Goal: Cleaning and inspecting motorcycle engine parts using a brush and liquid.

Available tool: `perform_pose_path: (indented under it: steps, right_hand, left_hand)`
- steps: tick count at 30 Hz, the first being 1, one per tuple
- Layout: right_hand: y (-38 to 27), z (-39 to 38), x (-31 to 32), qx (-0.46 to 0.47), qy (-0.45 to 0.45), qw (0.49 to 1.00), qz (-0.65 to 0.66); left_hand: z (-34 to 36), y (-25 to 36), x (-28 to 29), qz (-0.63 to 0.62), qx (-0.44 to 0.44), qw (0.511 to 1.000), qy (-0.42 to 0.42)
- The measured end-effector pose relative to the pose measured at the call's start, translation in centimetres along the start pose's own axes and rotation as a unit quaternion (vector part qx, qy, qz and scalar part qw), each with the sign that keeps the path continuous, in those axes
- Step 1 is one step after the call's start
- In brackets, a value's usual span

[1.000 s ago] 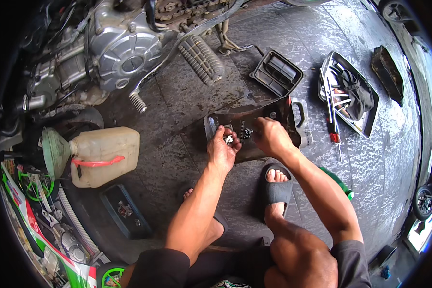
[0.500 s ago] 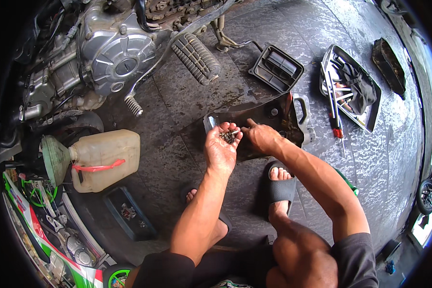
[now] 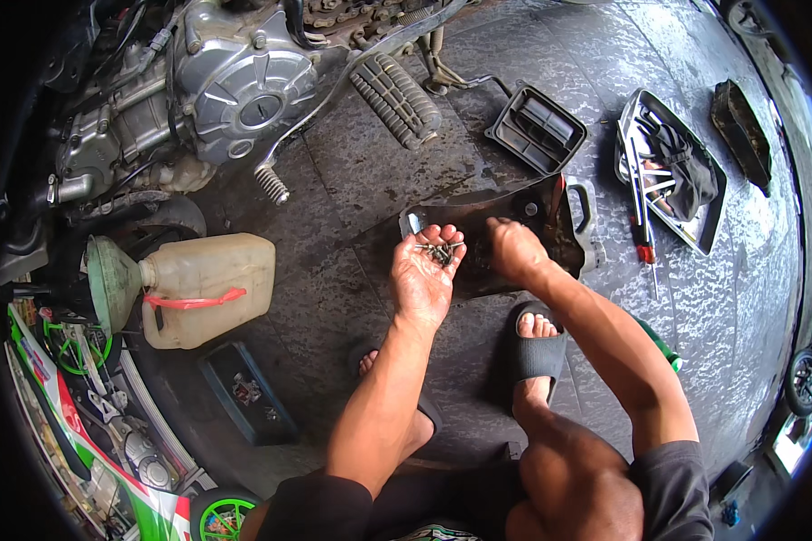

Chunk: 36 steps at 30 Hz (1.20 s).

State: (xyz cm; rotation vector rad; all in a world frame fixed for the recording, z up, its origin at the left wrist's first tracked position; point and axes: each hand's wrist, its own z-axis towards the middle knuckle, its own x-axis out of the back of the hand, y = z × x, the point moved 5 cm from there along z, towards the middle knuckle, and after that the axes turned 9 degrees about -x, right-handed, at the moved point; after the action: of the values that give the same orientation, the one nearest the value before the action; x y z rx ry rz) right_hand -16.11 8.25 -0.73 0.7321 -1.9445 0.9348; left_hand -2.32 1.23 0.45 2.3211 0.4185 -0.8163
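Cupping palm-up, the left hand (image 3: 424,278) stops small screws (image 3: 440,253) spilling; the right hand (image 3: 518,253) curls over the dark pan (image 3: 561,245), holding unclear.

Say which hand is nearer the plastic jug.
Left: the left hand is to the right of the plastic jug; the right hand is farther right, at the dark tray.

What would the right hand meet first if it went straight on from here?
Most likely the far wall of the dark cut-open container, just ahead of the right hand; depth is unclear, so it might pass over the rim.
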Motion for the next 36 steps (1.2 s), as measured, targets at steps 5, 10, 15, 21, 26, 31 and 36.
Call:
perform_pose_path:
  steps: [5, 10, 15, 21, 26, 31, 36]
  right_hand:
    - [-1.7, -1.6, 6.2, 0.019, 0.023, 0.949, 0.315]
    - [-0.7, -1.3, 8.1, 0.045, 0.018, 0.962, 0.269]
    - [1.1, -1.1, 1.1, 0.002, -0.097, 0.995, -0.019]
    - [1.0, -0.5, -1.8, 0.038, -0.098, 0.994, -0.017]
    - [1.5, -0.5, -1.5, 0.039, -0.086, 0.995, -0.034]
    - [2.2, -0.3, -2.5, 0.022, -0.064, 0.997, -0.043]
    - [2.0, -0.1, -1.0, 0.018, -0.019, 1.0, -0.014]
  left_hand:
    - [0.6, -0.8, -0.7, 0.053, 0.013, 0.998, -0.009]
    - [1.5, -0.6, -1.4, 0.105, 0.044, 0.992, 0.049]
    - [1.0, 1.7, -1.7, 0.103, 0.02, 0.994, 0.041]
    - [0.2, 2.1, -1.5, 0.068, 0.008, 0.996, 0.048]
    - [0.2, 2.5, -2.3, 0.04, -0.003, 0.999, 0.004]
    - [0.2, 2.9, -2.8, 0.019, -0.011, 1.0, -0.01]
    - [0.5, 2.3, -2.3, 0.014, 0.009, 1.0, -0.013]
